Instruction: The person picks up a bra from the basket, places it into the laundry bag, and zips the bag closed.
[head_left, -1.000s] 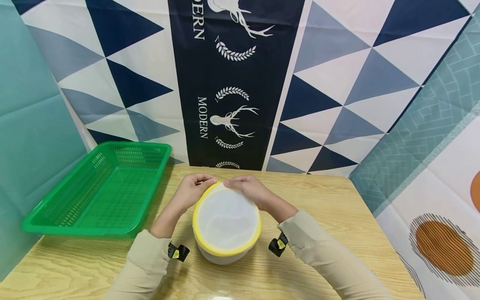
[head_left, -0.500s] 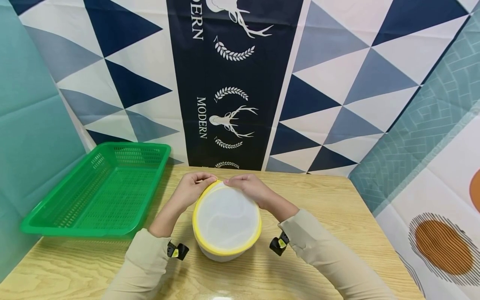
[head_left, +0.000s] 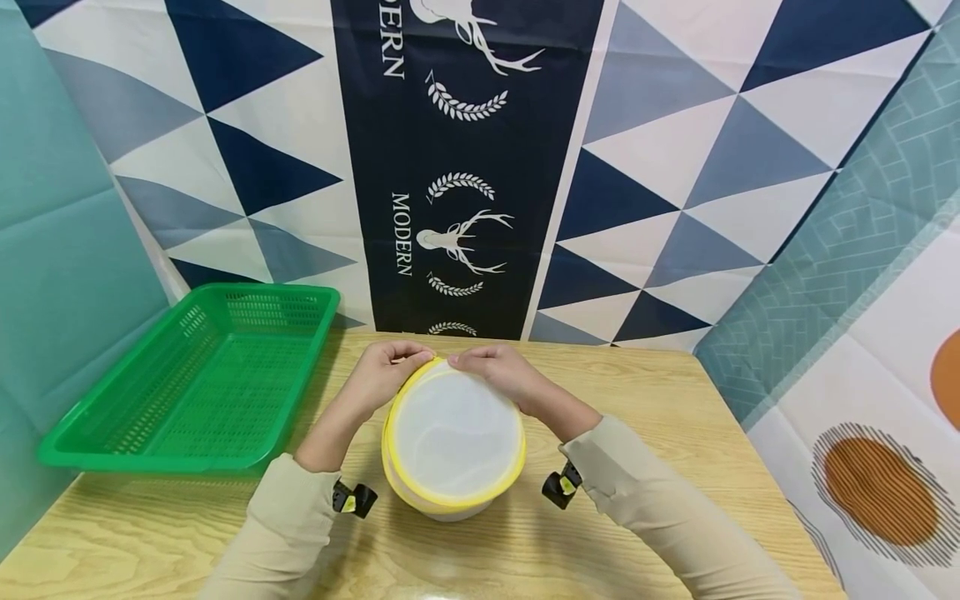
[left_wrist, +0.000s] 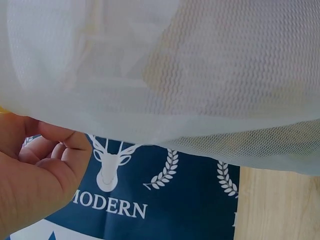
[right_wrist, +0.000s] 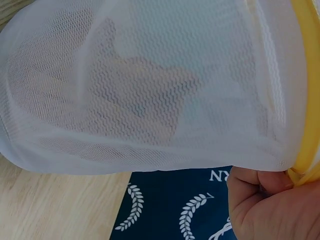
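Observation:
A round white mesh laundry bag (head_left: 459, 433) with yellow trim stands in front of me, its flat top tilted toward the head camera. My left hand (head_left: 384, 377) pinches the yellow rim at the far left of the top, thumb over the edge. Close beside it, my right hand (head_left: 501, 379) grips the same rim from the right. In the right wrist view the yellow band (right_wrist: 306, 90) runs down to the pinching fingers. The left wrist view shows the sheer mesh side (left_wrist: 150, 75) hanging beside the curled left fingers.
A green plastic basket (head_left: 300, 392) with perforated sides stands at the left of the wooden table (head_left: 622, 467). A patterned cloth backdrop (head_left: 450, 167) rises behind the table's far edge. Black wrist cameras (head_left: 558, 487) sit under both sleeves.
The bag's top has tipped slightly, and more of a second yellow edge shows along its left side. Both hands keep their hold on the rim, moving only a little farther away.

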